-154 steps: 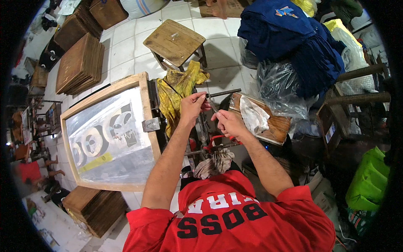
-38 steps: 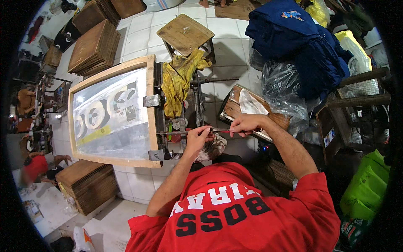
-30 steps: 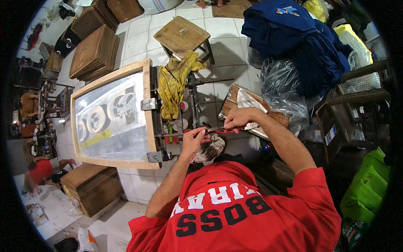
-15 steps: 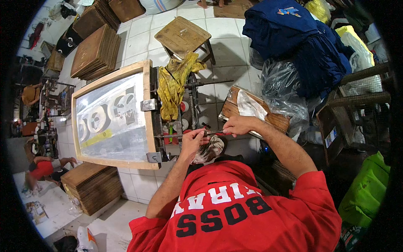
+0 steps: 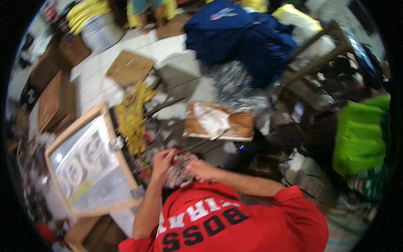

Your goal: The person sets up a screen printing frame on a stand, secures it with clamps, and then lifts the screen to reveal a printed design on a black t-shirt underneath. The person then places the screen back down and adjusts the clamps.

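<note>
A crumpled, stained grey-white rag lies close to my body, between my two hands. At its left side my left hand is closed with fingertips together; blur hides what they pinch. My right hand has its fingers curled on the right part of the rag. To the left stands a wood-framed printing screen with round designs on its mesh, held by metal clamps. A stained yellow cloth hangs beside the frame.
Ahead are a wooden stool and a wooden board with a white stained cloth. Navy garments are piled beyond clear plastic. A green bag stands at right, stacked boards at left. A person's legs show far ahead.
The view has swung right and blurred. My right hand has come down from the thin item between both hands onto the rag. My left hand stays closed beside it.
</note>
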